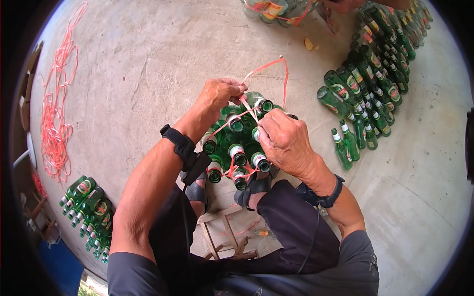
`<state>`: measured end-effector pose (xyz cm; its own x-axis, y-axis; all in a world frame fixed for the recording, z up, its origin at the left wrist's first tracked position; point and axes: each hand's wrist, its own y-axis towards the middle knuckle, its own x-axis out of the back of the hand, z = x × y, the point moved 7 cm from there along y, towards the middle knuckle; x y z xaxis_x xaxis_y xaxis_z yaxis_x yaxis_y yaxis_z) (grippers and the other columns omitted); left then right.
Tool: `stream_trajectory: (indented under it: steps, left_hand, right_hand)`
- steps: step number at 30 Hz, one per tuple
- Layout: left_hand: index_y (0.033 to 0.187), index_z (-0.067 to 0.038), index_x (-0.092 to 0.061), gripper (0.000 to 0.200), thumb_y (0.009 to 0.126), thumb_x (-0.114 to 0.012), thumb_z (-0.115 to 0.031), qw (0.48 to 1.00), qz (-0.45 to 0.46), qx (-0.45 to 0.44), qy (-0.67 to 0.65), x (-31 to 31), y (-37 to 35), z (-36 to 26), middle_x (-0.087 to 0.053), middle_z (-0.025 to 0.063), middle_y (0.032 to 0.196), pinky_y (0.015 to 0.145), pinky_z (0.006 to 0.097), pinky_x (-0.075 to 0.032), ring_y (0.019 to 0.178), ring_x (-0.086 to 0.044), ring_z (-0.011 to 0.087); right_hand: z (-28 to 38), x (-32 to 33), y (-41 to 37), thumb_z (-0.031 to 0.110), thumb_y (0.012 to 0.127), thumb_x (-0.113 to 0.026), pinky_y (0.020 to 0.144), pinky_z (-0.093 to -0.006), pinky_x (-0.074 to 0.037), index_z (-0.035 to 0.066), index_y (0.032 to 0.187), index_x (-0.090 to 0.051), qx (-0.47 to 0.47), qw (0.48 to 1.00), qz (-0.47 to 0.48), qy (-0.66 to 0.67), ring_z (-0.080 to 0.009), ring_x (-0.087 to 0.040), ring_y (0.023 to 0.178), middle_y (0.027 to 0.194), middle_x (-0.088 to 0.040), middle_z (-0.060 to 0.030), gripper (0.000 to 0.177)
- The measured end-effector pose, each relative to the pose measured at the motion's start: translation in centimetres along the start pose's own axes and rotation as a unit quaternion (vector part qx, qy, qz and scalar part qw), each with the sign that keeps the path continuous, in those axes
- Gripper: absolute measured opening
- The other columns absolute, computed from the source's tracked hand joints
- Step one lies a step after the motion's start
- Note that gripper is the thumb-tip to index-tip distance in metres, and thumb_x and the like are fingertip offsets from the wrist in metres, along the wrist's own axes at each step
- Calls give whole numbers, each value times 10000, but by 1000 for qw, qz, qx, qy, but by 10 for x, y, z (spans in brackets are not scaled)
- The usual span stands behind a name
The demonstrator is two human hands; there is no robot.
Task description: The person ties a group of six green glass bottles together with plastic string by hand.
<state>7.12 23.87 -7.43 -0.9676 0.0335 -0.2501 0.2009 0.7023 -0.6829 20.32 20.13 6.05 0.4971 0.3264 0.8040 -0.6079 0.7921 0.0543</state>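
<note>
Between my feet stands a bundle of green glass bottles point(236, 126), upright with their open mouths facing up. Pink plastic twine point(250, 109) runs around and across the bottle necks. My left hand point(224, 93) pinches the twine at the far side of the bundle. Over the right side of the bundle, my right hand point(284, 138) is closed on the same twine, which stretches between both hands. A loose end loops up beyond the bottles. The fingertips of my right hand are partly hidden.
Many green bottles point(368, 89) lie piled at the right, and more bottles point(91, 212) at the lower left. A tangle of pink twine point(55, 133) lies at the left. Another person's hand point(344, 5) is near a tied bundle of bottles point(271, 11). A wooden stool point(224, 224) is below me.
</note>
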Motion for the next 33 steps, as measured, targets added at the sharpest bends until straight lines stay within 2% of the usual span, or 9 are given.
stream_trajectory:
  steps: [2,9,13,15,17,22,31,33]
  left_hand:
    - [949,-5,-665,177,847,-615,-141,1000,1,4,4,1,1,2,-658,29,766,595,213,-359,666,-558,82]
    - [944,-1,-664,174,854,-611,-139,1000,7,6,13,0,0,0,-655,30,766,610,209,-383,673,-562,83]
    - [936,13,-660,158,855,-616,-116,1000,3,10,-16,1,2,2,-658,44,762,603,209,-410,665,-572,88]
    - [934,19,-655,146,856,-612,-97,1000,3,8,-13,1,3,3,-656,48,757,598,205,-421,656,-577,92]
    - [938,16,-649,145,857,-610,-97,1000,15,8,-4,1,6,5,-655,45,758,599,203,-418,660,-578,91]
    - [943,15,-639,141,858,-608,-94,999,35,6,-7,0,7,5,-653,41,763,609,204,-428,671,-582,96]
    - [890,-8,-647,123,860,-619,-123,998,52,-10,17,-6,6,-2,-649,39,762,601,215,-434,665,-579,102]
    - [912,2,-651,149,856,-629,-134,997,69,-4,30,-7,6,-1,-655,44,784,635,220,-462,691,-592,112]
  right_hand:
    - [2,-3,-3,14,726,-612,523,-405,-462,11,790,-510,17,999,-14,-31,-323,-571,609,743,-502,-115,121]
    - [0,-13,-4,-48,688,-599,501,-389,-451,17,778,-493,18,994,-104,-1,-309,-559,580,711,-517,-119,154]
    - [-5,-10,4,-47,685,-610,512,-390,-442,25,735,-476,21,986,-140,92,-312,-557,566,644,-525,-124,160]
    - [-9,-13,5,-42,699,-616,517,-391,-442,23,728,-474,-8,989,-76,131,-314,-563,573,623,-527,-122,158]
    - [-10,-12,4,-34,713,-618,517,-390,-442,23,723,-477,12,987,-84,137,-315,-568,577,607,-524,-118,153]
    - [-3,-13,5,-8,744,-608,525,-415,-438,11,742,-478,9,993,-3,114,-335,-569,605,649,-525,-147,131]
    - [2,-11,3,15,767,-607,557,-438,-445,21,800,-482,-25,995,38,93,-363,-565,645,707,-540,-150,129]
    - [0,-7,5,31,777,-611,583,-443,-454,25,859,-498,-29,993,40,105,-368,-566,653,731,-549,-161,140]
